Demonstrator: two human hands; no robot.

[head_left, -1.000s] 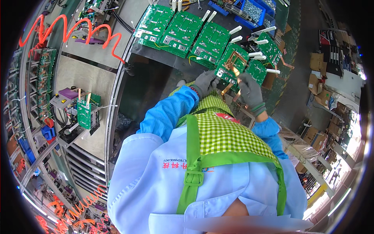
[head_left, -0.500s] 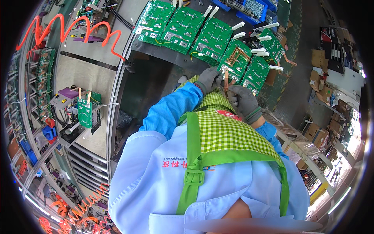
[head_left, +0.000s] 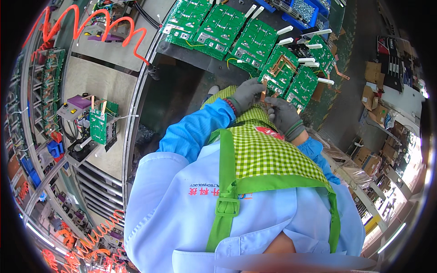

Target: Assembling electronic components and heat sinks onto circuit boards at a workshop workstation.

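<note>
Both my hands wear grey gloves and meet close to my apron, at the near edge of a row of green circuit boards. A narrow copper strip (head_left: 263,92) stands between them. My left hand (head_left: 246,94) is closed, its fingertips on the strip's left side. My right hand (head_left: 285,116) is bent with thumb and fingers pinched at the strip's lower end; the exact hold is partly hidden. Just beyond is a circuit board (head_left: 277,73) with rectangular copper frames lying on it. Another circuit board (head_left: 302,85) lies to its right, with white tabs at its far edge.
More circuit boards (head_left: 220,31) lie along the dark bench to the left. Blue bins (head_left: 302,12) of small metal parts stand at the far side. On the left, a rail edges a side bench (head_left: 102,77) carrying a board in a fixture (head_left: 98,127). An orange coiled hose (head_left: 132,34) hangs above.
The view has shifted slightly, so the boards appear a little farther right. My left fingers have come closer to the copper strip, and less of its lower end shows.
</note>
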